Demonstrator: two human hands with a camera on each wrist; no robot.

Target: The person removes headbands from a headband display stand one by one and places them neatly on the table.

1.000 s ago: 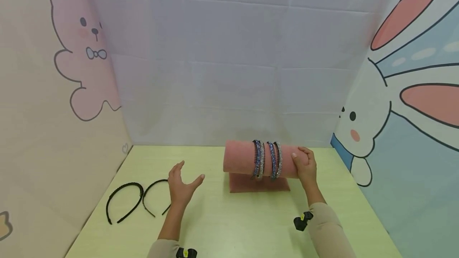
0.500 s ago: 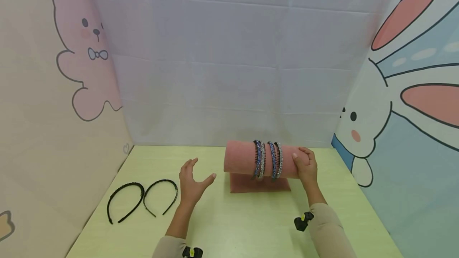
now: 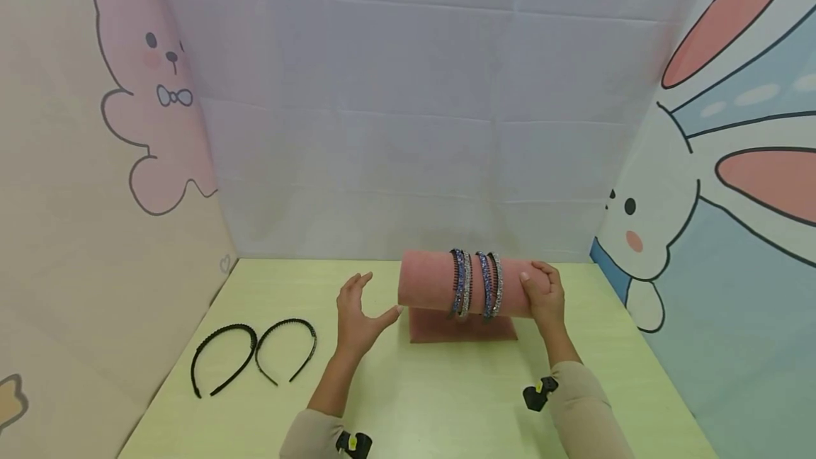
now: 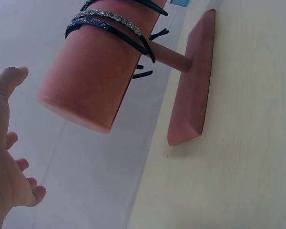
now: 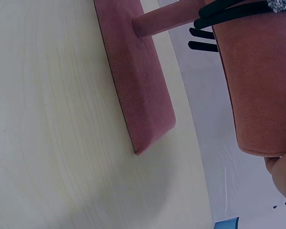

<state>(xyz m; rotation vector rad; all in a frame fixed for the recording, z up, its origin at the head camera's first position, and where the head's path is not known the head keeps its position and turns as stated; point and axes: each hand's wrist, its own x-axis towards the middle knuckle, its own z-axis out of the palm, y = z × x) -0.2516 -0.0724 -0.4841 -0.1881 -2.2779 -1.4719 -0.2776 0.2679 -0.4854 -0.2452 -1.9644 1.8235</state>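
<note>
Since a second ago: left hand (image 3: 358, 321) has shifted right, from beside the black headbands to just off the left end of the pink, velvety-looking cylindrical roll (image 3: 430, 280). Right hand and roll look unmoved.

Left: fingers and thumb spread in a wide C, holding nothing. Head view puts the thumb tip right at the roll's lower left edge; left wrist view shows a gap, so not touching.

Right hand (image 3: 547, 299): grips the roll's right end, thumb on the near side, fingers over the top and end. Right wrist view catches only part of the hand at the roll's end.

Roll lies horizontal, right of centre near the table's back edge, carried by a short pink post (image 4: 169, 56) on a flat pink rectangular base (image 3: 462, 328), which sits on the pale yellow wood-grain table (image 3: 446, 395).

Four glittery headbands straddle the roll in two pairs, each blue left, silver right: left pair's blue headband (image 3: 458, 282) and silver headband (image 3: 467, 283); right pair's blue one (image 3: 486, 283) and silver one (image 3: 496, 285). Dark ends stick out below the roll.

Table left: thick black headband (image 3: 237, 326) beside thinner black toothed headband (image 3: 290, 320), both flat, ends toward the person.
</note>
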